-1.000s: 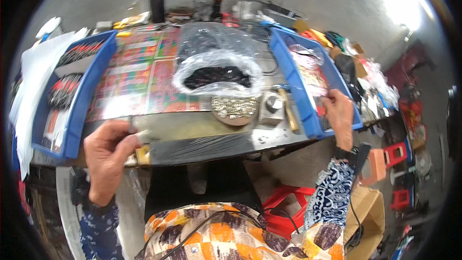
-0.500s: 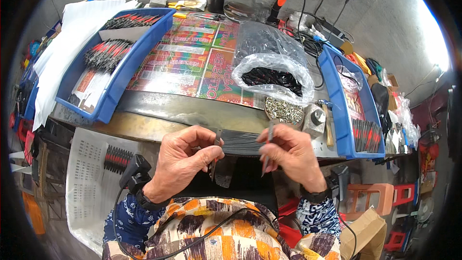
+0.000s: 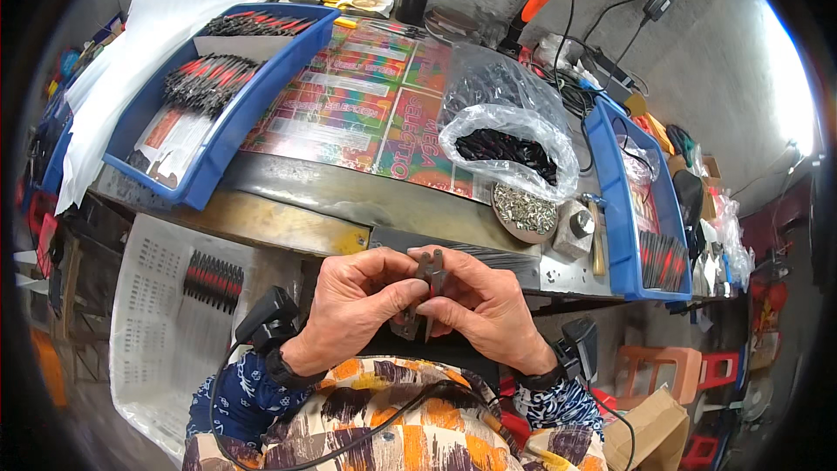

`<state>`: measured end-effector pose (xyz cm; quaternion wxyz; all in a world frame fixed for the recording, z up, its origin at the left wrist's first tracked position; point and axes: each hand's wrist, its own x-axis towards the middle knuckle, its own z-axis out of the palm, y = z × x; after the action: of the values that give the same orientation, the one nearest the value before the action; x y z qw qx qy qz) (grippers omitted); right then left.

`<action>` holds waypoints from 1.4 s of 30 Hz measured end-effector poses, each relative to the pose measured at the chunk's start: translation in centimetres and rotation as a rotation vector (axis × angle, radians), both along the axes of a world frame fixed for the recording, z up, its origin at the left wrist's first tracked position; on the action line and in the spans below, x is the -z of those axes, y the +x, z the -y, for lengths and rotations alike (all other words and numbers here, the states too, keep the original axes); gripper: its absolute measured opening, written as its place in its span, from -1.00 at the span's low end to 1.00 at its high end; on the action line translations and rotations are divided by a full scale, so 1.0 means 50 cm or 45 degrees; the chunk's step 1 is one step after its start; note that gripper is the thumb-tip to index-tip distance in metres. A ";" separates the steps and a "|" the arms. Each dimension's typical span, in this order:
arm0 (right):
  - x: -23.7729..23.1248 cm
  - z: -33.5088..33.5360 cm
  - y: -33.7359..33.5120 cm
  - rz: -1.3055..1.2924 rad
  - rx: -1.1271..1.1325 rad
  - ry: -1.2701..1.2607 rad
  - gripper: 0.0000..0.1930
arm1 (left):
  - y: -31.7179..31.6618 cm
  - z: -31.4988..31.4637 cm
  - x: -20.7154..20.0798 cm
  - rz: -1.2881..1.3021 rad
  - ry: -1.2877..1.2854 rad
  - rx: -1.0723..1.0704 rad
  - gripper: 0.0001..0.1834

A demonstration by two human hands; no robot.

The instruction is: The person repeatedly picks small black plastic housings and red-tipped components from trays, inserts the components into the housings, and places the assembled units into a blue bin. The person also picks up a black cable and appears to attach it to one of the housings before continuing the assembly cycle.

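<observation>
In front of my chest, just off the bench's near edge, both hands meet fingertip to fingertip. My left hand (image 3: 353, 307) pinches a slim dark flat piece (image 3: 423, 265) between thumb and fingers. A similar dark slim piece (image 3: 438, 267), with a touch of red, is gripped by my right hand (image 3: 490, 307). The two pieces stand roughly upright, side by side and very close; whether they touch or are joined I cannot tell. Fingers hide their lower parts. Similar black-and-red slim pieces (image 3: 214, 283) lie in a row in the white plastic basket (image 3: 131, 358) at my lower left.
A blue tray (image 3: 228, 141) of black-and-red pieces stands left on the bench, another blue tray (image 3: 615, 209) right. Between them are a clear bag (image 3: 497, 78) of black parts, a round dish (image 3: 514, 228) of small metal bits, a metal block (image 3: 571, 242) and a brush (image 3: 597, 249).
My hands were apart, each with its own piece; now they have come together, mostly by the right hand moving left. The view has shifted slightly.
</observation>
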<state>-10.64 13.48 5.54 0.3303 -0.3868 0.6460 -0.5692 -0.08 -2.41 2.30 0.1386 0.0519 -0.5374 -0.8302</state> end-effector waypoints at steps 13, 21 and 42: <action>0.005 0.004 0.014 -0.101 0.058 0.013 -0.47 | -0.002 -0.009 0.012 0.014 0.066 0.003 -0.84; 0.015 -0.003 0.013 -0.088 0.081 0.008 -0.46 | -0.007 -0.015 0.016 0.000 0.025 0.003 -0.84; 0.004 0.014 -0.023 -0.078 0.143 -0.077 -0.50 | -0.058 -0.001 -0.028 -0.005 0.061 0.021 -0.86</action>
<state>-11.79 12.79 5.36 0.2659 -0.3769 0.6591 -0.5940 -2.98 -2.36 3.73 0.1314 0.0492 -0.5174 -0.8441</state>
